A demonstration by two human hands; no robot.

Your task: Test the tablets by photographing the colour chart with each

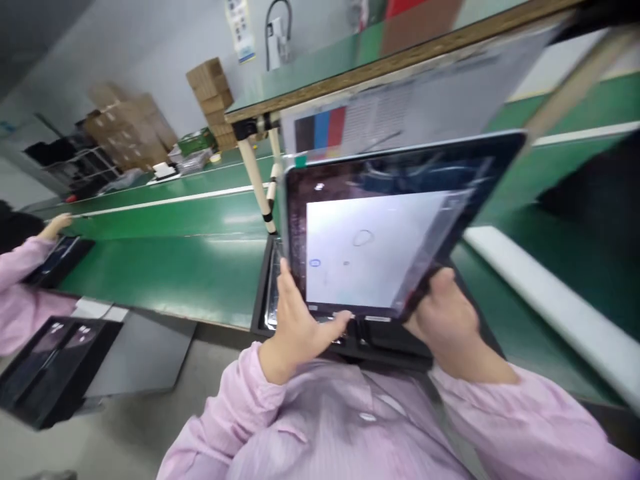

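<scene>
A flat screen panel [380, 233] with a dark border and a pale central area is held up, tilted, in front of me. My left hand [300, 320] grips its lower left edge, thumb across the front near the bottom. At the lower right corner, my right hand [447, 313] is closed around the edge, slightly blurred. Small marks, one a blue ring, show on the pale area. Beneath the panel lies a black tray [260, 300], mostly hidden by the panel and my hands; something shiny sits in its left part.
A green workbench [210, 273] runs left and right. A shelf [400, 67] on pale posts stands behind the panel. To the left, a co-worker's pink sleeve [25, 260] reaches over another tray. A black tray [50, 367] sits low at left; cardboard boxes [125, 127] are stacked behind.
</scene>
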